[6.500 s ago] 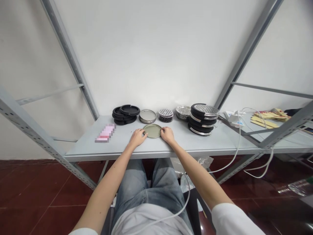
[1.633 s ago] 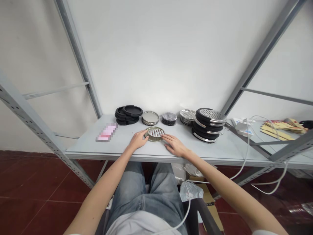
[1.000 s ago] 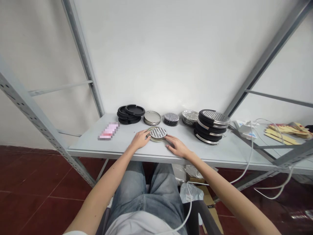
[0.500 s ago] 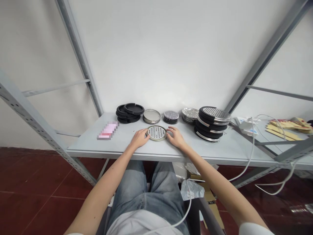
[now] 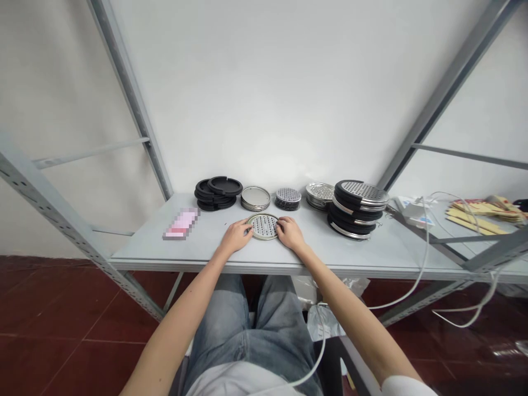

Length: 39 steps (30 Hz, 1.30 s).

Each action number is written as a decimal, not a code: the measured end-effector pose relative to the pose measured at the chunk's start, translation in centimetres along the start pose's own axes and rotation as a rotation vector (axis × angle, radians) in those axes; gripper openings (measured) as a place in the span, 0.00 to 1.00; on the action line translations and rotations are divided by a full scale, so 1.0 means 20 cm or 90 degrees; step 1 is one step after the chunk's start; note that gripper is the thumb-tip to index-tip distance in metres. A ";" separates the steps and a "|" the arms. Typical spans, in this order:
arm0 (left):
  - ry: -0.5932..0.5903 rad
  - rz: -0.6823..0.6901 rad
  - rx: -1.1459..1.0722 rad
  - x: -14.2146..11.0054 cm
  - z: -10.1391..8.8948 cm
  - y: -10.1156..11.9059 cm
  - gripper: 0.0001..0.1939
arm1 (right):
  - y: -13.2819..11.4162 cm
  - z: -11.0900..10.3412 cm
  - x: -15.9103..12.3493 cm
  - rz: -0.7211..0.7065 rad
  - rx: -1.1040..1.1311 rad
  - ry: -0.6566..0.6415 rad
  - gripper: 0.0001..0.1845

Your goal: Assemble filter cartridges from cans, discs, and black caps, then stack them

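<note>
Head view: perforated disc [image 5: 264, 226] between left fingers [image 5: 242, 224] and right fingers [image 5: 282, 224].

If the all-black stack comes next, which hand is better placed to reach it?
Probably the left hand: it's nearer the all-black stack; the right hand is farther, right of the perforated metal disc.

- Soft light brightens the wall [image 5: 264, 110] behind the table [image 5: 206, 234].
- The floor [image 5: 61, 308] below the table is dim.
- Distortion stretches the posts [image 5: 129, 88] flanking the table.
- Pixelation masks a patch [image 5: 181, 223] on the table.
</note>
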<state>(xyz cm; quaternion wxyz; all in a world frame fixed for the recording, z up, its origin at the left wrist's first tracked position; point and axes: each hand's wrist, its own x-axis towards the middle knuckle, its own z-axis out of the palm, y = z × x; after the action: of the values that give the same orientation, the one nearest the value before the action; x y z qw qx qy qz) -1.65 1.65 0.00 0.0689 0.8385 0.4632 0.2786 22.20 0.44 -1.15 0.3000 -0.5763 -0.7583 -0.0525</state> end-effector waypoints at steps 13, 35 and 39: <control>0.002 -0.005 0.005 -0.01 0.00 0.01 0.19 | 0.03 0.03 0.00 0.039 0.048 -0.030 0.17; 0.037 0.004 -0.014 0.01 0.00 0.01 0.19 | -0.01 -0.03 0.00 0.121 0.094 -0.055 0.16; 0.041 0.010 -0.019 0.01 0.00 0.01 0.19 | 0.00 -0.03 0.00 0.119 0.107 -0.042 0.16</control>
<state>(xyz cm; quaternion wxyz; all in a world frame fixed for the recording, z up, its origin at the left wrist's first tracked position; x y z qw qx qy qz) -1.44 1.71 0.07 0.0640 0.8315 0.4546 0.3130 22.32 0.14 -0.72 0.3259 -0.6185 -0.7126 0.0586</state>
